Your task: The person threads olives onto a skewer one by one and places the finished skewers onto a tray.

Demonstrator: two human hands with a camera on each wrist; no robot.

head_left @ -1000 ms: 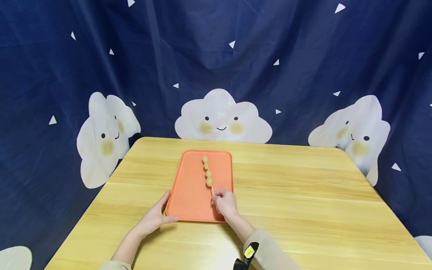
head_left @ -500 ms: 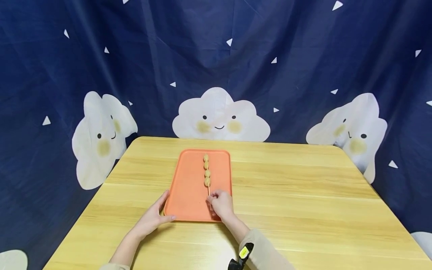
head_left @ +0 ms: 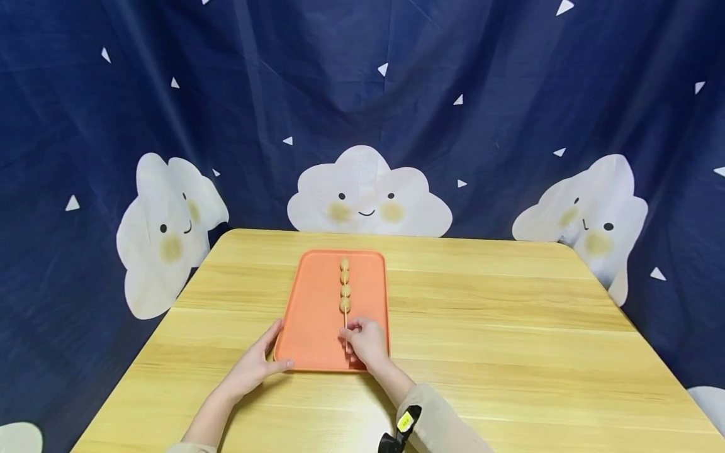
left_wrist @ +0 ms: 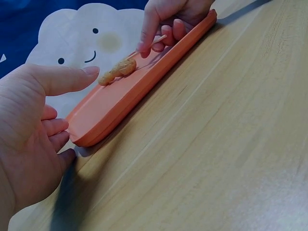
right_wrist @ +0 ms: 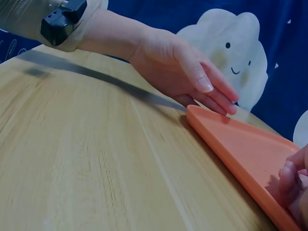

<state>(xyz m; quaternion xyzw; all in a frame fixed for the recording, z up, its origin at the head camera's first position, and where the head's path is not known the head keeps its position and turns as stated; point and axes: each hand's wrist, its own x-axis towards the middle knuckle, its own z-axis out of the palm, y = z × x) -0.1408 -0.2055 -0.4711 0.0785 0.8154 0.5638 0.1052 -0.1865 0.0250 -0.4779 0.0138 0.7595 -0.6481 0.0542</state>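
Four-sided and orange, the tray (head_left: 317, 340) lies on the wooden table. On it is a skewer of several tan balls (head_left: 345, 290), running nearly straight from back to front, right of the tray's middle. My right hand (head_left: 367, 343) pinches the bare stick end between thumb and fingers, low over the tray's front right part; the left wrist view shows the stick tip (left_wrist: 161, 39) poking past the fingers. My left hand (head_left: 252, 367) is at the tray's front left corner, fingers along the left side and thumb near the front rim, with fingers fairly straight in the right wrist view.
The pale wooden table (head_left: 498, 333) extends to both sides of the tray. Behind it hangs a dark blue curtain (head_left: 481, 63) with smiling white clouds. A black device (head_left: 402, 429) is strapped on the right sleeve.
The skewer has swung from a slant to nearly straight, its stick end shifting left with my right hand. My left hand stays at the tray corner. The view has shifted slightly.
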